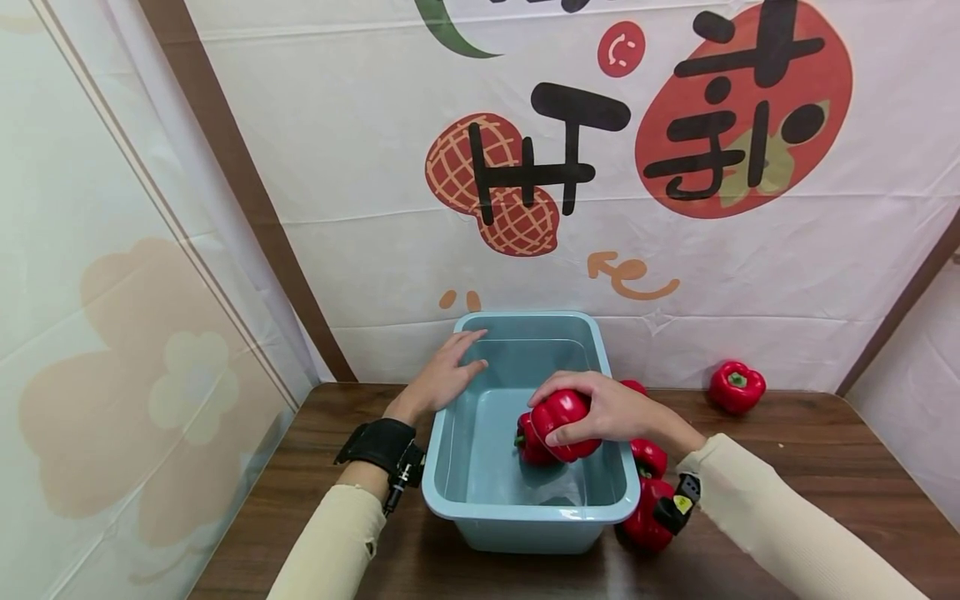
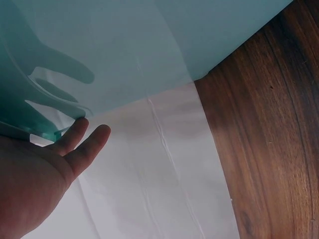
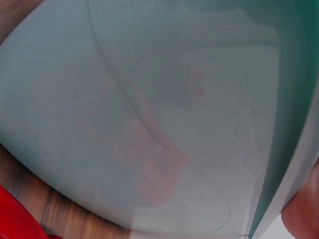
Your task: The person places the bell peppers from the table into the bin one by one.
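A pale blue plastic tub (image 1: 480,500) stands on the wooden table. My right hand (image 1: 611,410) reaches over its right rim and grips a red bell pepper (image 1: 561,417) above the inside of the tub. A second red pepper (image 1: 528,448) with a green stem shows just below and left of it, inside the tub. My left hand (image 1: 448,368) lies on the tub's left rim with straight fingers and holds nothing. In the left wrist view these fingers (image 2: 88,142) touch the translucent tub wall (image 2: 124,55).
Several more red peppers (image 1: 647,510) lie against the tub's right side under my right forearm, and one (image 1: 737,387) sits apart near the printed backdrop. The right wrist view shows the tub wall (image 3: 149,124) close up. The wooden table (image 1: 810,467) ends at the cloth walls.
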### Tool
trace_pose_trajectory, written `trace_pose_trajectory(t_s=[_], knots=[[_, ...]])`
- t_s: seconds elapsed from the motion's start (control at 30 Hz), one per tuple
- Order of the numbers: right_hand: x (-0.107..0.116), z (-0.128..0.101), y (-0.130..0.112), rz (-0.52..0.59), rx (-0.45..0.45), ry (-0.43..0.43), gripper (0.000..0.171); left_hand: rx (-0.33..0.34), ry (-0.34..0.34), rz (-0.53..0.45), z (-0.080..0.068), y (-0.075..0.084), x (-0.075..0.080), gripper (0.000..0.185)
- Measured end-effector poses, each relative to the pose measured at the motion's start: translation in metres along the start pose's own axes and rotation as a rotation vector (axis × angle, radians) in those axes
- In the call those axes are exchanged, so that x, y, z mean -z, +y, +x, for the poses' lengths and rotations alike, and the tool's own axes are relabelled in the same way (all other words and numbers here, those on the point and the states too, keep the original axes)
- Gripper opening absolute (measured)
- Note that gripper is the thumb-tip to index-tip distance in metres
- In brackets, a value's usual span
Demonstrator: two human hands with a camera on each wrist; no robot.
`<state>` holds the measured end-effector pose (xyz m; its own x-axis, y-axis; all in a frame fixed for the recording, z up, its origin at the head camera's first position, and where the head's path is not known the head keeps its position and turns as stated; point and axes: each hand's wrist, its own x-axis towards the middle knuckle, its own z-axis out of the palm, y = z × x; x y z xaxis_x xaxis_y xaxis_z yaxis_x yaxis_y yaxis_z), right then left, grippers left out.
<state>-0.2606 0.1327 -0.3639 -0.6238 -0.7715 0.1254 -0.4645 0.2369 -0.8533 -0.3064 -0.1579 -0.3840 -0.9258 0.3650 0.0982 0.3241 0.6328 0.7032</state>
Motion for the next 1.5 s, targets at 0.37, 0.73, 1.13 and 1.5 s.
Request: trace_pose_trajectory(t_s=[0.37,0.73,1.13,1.5], knots=[[-0.0003,0.0004,0.0004,-0.010,0.013,-0.009,0.055,0.007,0.006,0.006,-0.0004,0.0011,-0.0009,0.057],[-0.0018,0.0001,-0.0005,-0.052,0.014,-0.021,0.057,0.004,0.001,0.004,0.0001,0.0023,-0.0002,0.056],[-0.0050,0.0000,-0.0031,-0.083,-0.006,-0.047,0.057,0.004,0.000,-0.001,0.0006,0.0003,-0.0001,0.056],[-0.0062,-0.0007,-0.0049,-0.111,-0.006,-0.078,0.058,0.005,-0.004,0.001,0.0004,0.0017,0.0001,0.056]])
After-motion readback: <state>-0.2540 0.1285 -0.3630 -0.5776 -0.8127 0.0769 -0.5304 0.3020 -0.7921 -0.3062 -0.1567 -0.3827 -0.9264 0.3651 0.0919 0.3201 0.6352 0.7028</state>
